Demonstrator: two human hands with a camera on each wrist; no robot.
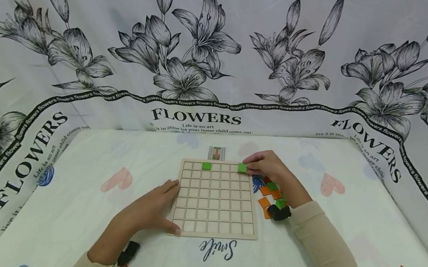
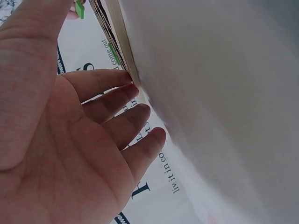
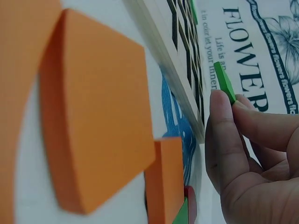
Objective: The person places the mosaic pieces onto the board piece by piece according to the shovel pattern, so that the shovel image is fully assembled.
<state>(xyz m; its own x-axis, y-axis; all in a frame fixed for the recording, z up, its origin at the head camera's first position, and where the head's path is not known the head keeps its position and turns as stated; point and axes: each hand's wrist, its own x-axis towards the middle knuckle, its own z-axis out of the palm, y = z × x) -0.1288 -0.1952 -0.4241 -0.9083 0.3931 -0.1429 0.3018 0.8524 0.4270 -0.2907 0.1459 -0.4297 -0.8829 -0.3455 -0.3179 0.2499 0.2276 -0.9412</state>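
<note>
A wooden grid board (image 1: 214, 202) lies flat on the cloth. At its left edge rests my left hand (image 1: 146, 208), the thumb near the lower corner and the fingers higher up; in the left wrist view the fingers (image 2: 110, 100) are extended, tips right at the board's side. My right hand (image 1: 269, 166) pinches a green square tile (image 1: 242, 168) between thumb and fingertips over the top right corner of the grid. In the right wrist view that green tile (image 3: 225, 83) is tilted. Another green tile (image 1: 206, 166) sits in the top row, left of the middle.
Loose orange tiles (image 1: 264, 202) and green tiles (image 1: 281, 204) lie in a pile right of the board, under my right forearm. A small patterned card (image 1: 217, 153) lies beyond the top edge. Behind it rises a flower-printed cloth (image 1: 202, 61).
</note>
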